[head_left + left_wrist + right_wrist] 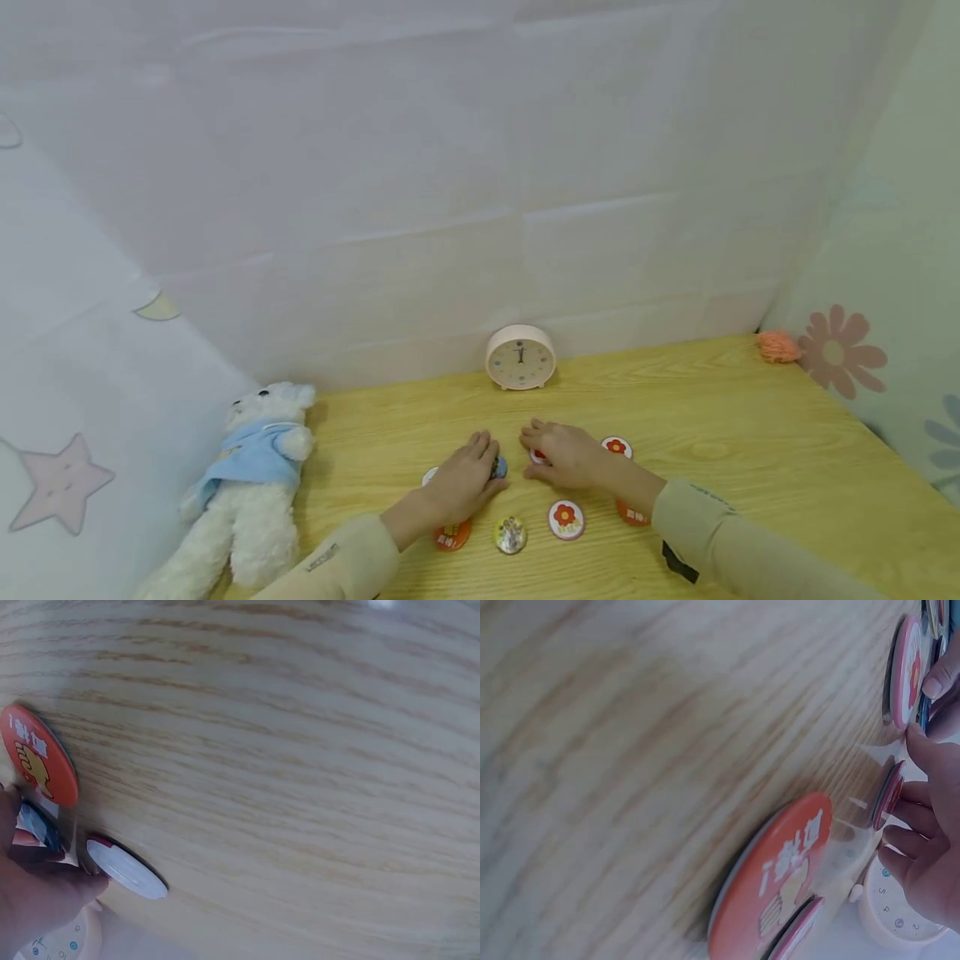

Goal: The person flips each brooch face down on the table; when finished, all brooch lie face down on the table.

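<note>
On this counter (pixel 675 417) we're holding a blue badge (pixel 501 467) (left grip (pixel 462 477)) and red-white badge (pixel 537 457) (right grip (pixel 572 455)), ideally gently so neither skids.

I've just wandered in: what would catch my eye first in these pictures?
Probably the blue-clad white plush animal at the left side of the table, then the round pale pink clock standing at the back. In the middle, the left hand and right hand reach in among brightly printed round badges.
</note>
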Motion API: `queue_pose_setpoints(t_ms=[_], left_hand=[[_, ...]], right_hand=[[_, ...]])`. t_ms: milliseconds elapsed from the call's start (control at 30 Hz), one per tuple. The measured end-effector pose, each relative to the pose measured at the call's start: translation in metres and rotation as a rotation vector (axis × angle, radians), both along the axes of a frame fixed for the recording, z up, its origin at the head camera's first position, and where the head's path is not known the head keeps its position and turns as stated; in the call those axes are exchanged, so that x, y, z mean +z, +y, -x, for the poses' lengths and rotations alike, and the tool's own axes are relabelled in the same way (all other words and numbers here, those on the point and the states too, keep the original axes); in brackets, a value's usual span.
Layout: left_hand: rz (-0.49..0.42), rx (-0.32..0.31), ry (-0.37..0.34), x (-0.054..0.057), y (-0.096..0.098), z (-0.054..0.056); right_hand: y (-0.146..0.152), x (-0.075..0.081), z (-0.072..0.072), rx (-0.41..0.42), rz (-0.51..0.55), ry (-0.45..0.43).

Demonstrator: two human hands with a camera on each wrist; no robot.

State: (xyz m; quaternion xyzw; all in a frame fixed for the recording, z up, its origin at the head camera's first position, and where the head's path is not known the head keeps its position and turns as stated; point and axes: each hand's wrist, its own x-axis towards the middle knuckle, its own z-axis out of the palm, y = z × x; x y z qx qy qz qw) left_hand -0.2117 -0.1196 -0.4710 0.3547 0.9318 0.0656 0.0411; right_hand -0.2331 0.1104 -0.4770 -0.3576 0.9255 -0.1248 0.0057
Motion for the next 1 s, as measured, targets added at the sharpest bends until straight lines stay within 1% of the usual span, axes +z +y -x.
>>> queue_pose_setpoints(t_ms=[333, 600, 833, 1000], left_hand=[[-0.028, 0.018, 0.081, -0.01, 0.007, 0.002], [-0.065, -0.007, 0.093, -0.011, 0.008, 0.003], [-0.069, -0.009, 0.093, -0.011, 0.009, 0.002], [-0.086, -0.03, 0.117, -0.012, 0.009, 0.001]], right_hand=[[-0.001, -0.003, -0.001, 0.001, 0.021, 0.005], [-0.002, -0.004, -0.002, 0.0, 0.045, 0.018], [-0.003, -0.005, -0.002, 0.01, 0.052, 0.014], [-0.003, -0.005, -0.003, 0.015, 0.064, 0.016]])
